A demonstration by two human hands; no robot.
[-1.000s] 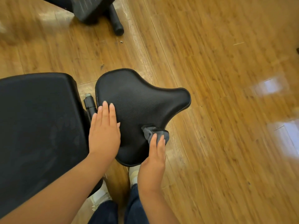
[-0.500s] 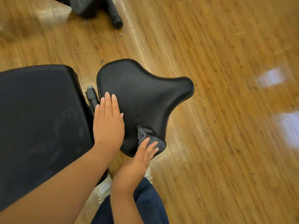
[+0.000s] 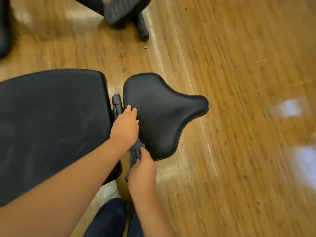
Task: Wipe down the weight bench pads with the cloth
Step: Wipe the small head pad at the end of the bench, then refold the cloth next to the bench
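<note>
The black saddle-shaped seat pad [image 3: 164, 115] of the bench stands in the middle of the view. A wide black back pad [image 3: 51, 125] lies to its left. My left hand [image 3: 125, 124] rests flat with straight fingers on the seat pad's left edge. My right hand [image 3: 142, 170] grips a bunched grey cloth [image 3: 135, 152] at the pad's near left corner, just below my left wrist. Most of the cloth is hidden by the two hands.
A black hinge post [image 3: 117, 103] sits in the gap between the two pads. Another machine's black base and bar [image 3: 126, 12] stand on the wooden floor [image 3: 239, 82] at the top. My white shoe [image 3: 109, 191] and dark trouser leg [image 3: 106, 219] are below the bench.
My right hand has drawn the cloth leftward along the seat pad's near edge to its near left corner. The view has pulled back and shifted; my left hand stays on the pad's left edge.
</note>
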